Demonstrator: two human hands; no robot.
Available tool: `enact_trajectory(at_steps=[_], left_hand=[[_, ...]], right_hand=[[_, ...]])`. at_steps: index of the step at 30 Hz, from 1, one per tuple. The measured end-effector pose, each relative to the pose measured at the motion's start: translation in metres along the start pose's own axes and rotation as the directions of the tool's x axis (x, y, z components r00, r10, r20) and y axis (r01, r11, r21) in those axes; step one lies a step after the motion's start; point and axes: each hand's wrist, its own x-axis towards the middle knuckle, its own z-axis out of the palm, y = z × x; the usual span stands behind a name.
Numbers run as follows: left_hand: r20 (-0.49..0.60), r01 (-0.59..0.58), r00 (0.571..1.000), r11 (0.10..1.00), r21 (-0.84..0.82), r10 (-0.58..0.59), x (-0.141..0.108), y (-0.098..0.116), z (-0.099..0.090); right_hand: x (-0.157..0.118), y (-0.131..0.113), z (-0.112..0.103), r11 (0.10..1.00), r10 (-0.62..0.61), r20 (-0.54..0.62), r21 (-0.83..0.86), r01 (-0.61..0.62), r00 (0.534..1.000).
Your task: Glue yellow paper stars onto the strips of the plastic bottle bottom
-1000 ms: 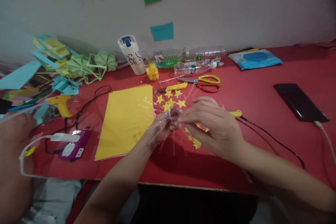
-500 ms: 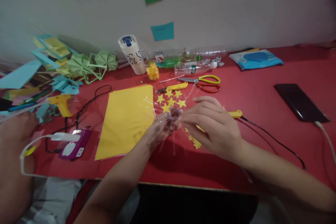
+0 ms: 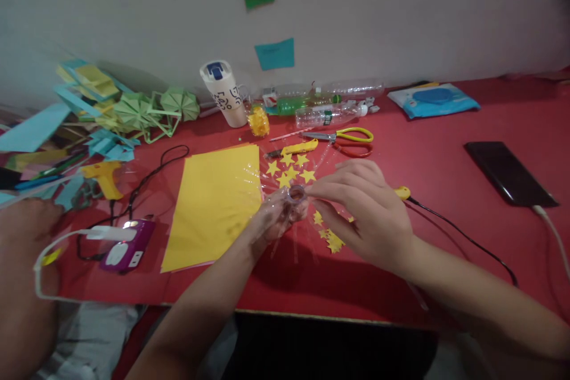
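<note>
Near the middle of the table, my left hand (image 3: pixel 278 214) is closed around the neck of a clear plastic bottle (image 3: pixel 297 193) cut into thin strips. Its round mouth faces me, and the see-through strips fan out around and beyond the hand. My right hand (image 3: pixel 367 211) comes in from the right, its fingertips bunched at the rim of the mouth; the exact contact is too small to tell. Past the strips lie several yellow paper stars (image 3: pixel 290 173). More small stars (image 3: pixel 333 240) lie in a pile beneath my right hand.
Yellow paper sheets (image 3: pixel 214 208) lie left, beyond them a yellow glue gun (image 3: pixel 104 178) and a purple power adapter (image 3: pixel 129 244). Scissors (image 3: pixel 345 136), a cutter (image 3: pixel 300 147), plastic bottles (image 3: pixel 329 114) and a tumbler (image 3: pixel 226 95) stand behind. Another person's arm (image 3: pixel 27 249) rests far left; a phone (image 3: pixel 510 172) lies right.
My right hand has shifted slightly, with its fingers still at the bottle mouth, and more of the small star pile shows beneath it. My left hand keeps its hold almost unmoved.
</note>
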Motion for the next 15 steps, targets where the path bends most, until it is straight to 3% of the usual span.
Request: enact_trajectory(at_steps=[4, 15], left_hand=[[0.017, 0.015, 1.0, 1.0, -0.024, -0.015, 0.002, 0.002, -0.004], [-0.11, -0.019, 0.994, 0.997, -0.072, 0.011, 0.005, 0.007, -0.005]], right_hand=[[0.003, 0.0, -0.007, 0.998, -0.022, 0.007, -0.058, 0.022, 1.0], [0.003, 0.002, -0.009, 0.992, 0.036, 0.044, -0.12, -0.031, 0.998]])
